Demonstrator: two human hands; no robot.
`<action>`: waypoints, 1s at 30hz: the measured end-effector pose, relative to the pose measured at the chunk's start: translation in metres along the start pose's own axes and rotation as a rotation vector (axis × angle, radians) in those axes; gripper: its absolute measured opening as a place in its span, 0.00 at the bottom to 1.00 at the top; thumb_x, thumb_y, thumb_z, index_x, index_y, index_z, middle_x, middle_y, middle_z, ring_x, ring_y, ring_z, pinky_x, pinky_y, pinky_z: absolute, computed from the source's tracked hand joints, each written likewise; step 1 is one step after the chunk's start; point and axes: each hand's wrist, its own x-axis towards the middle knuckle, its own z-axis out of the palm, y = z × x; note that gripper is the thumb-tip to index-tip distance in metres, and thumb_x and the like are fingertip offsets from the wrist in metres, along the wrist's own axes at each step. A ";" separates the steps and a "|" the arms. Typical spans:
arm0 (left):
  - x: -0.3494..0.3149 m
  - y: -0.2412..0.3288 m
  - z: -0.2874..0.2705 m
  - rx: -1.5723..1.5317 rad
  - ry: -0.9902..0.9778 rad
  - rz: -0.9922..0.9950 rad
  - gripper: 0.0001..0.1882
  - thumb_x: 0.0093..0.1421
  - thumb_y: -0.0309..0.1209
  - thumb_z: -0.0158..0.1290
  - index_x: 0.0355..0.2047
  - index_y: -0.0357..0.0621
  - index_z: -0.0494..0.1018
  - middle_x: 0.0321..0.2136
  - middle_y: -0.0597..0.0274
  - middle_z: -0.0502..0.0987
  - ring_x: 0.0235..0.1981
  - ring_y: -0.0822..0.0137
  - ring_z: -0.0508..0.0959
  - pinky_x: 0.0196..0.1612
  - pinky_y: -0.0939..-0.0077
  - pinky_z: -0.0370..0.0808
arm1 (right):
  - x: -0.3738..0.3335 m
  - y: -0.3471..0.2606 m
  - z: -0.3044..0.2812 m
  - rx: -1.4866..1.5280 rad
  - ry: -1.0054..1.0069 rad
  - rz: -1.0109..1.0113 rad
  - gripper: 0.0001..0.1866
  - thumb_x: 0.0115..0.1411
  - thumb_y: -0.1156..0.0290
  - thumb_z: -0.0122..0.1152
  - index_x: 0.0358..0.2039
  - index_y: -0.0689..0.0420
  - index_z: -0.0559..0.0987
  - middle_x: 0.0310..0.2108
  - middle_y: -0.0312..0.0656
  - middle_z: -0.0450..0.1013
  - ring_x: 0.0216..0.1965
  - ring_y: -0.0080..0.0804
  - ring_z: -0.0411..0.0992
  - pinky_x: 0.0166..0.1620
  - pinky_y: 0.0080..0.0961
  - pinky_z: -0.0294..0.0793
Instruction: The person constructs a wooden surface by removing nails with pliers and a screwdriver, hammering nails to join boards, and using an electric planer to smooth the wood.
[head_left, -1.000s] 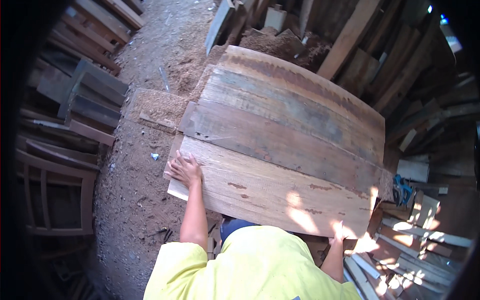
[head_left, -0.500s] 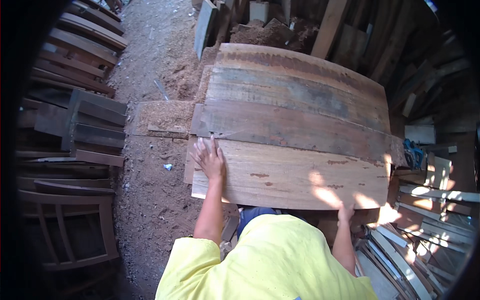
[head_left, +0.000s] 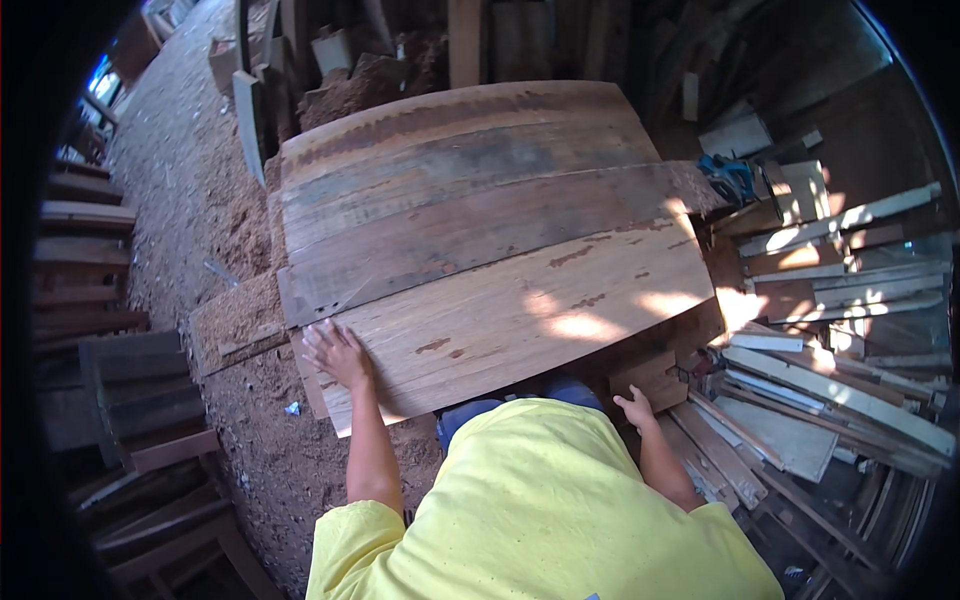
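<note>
My left hand [head_left: 340,357] lies flat with fingers spread near the left end of a wide, light wooden board [head_left: 480,345]. This nearest board has brown worn patches and sunlight spots on its right half. A darker brown plank [head_left: 450,232] lies along its far edge, with more weathered boards [head_left: 470,150] beyond. My right hand [head_left: 635,408] is off the boards, below their near edge. Its thumb and fingers are apart and nothing shows in them. Close by it is a brown wooden block [head_left: 648,380]; I cannot tell whether they touch.
A blue power tool [head_left: 728,180] sits past the boards' right end. Several loose wood strips [head_left: 830,395] are piled at the right. Stacked dark wooden pieces [head_left: 130,400] line the left, beside a floor [head_left: 180,160] strewn with sawdust. Upright timbers stand behind the boards.
My right hand has let go of the near board's edge and moved down and away from it. My left hand stays on the board. The view has turned to the right.
</note>
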 end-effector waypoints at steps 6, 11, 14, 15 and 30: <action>-0.051 0.147 -0.031 -0.386 0.100 0.292 0.37 0.71 0.52 0.55 0.75 0.55 0.62 0.80 0.39 0.48 0.81 0.39 0.43 0.79 0.38 0.39 | 0.036 0.071 -0.025 0.163 -0.026 0.049 0.44 0.64 0.58 0.74 0.74 0.63 0.66 0.68 0.61 0.70 0.68 0.49 0.71 0.68 0.39 0.70; -0.126 0.348 -0.067 -0.359 -0.121 0.753 0.40 0.70 0.54 0.55 0.79 0.64 0.58 0.80 0.44 0.48 0.81 0.39 0.43 0.79 0.34 0.38 | 0.072 0.104 -0.067 0.401 -0.048 0.040 0.42 0.66 0.58 0.73 0.74 0.63 0.67 0.49 0.46 0.80 0.39 0.25 0.76 0.46 0.26 0.79; -0.169 0.447 -0.068 -0.433 -0.121 0.804 0.38 0.71 0.54 0.53 0.78 0.65 0.59 0.81 0.44 0.47 0.81 0.39 0.44 0.79 0.34 0.37 | 0.092 0.150 -0.103 0.455 -0.113 0.107 0.39 0.69 0.59 0.70 0.74 0.63 0.66 0.60 0.53 0.76 0.49 0.34 0.79 0.53 0.32 0.79; -0.179 0.469 -0.060 -0.412 -0.157 0.753 0.36 0.72 0.56 0.50 0.78 0.64 0.61 0.80 0.44 0.48 0.81 0.39 0.45 0.79 0.34 0.37 | 0.101 0.169 -0.114 0.463 -0.114 0.086 0.38 0.70 0.60 0.69 0.73 0.65 0.66 0.59 0.52 0.77 0.47 0.36 0.80 0.51 0.32 0.80; -0.215 0.526 -0.062 -0.296 -0.079 0.549 0.34 0.70 0.58 0.53 0.71 0.58 0.71 0.79 0.46 0.52 0.80 0.41 0.48 0.80 0.38 0.40 | 0.239 0.259 -0.354 0.509 -0.139 0.260 0.20 0.72 0.60 0.65 0.60 0.54 0.80 0.44 0.35 0.79 0.37 0.24 0.79 0.36 0.21 0.74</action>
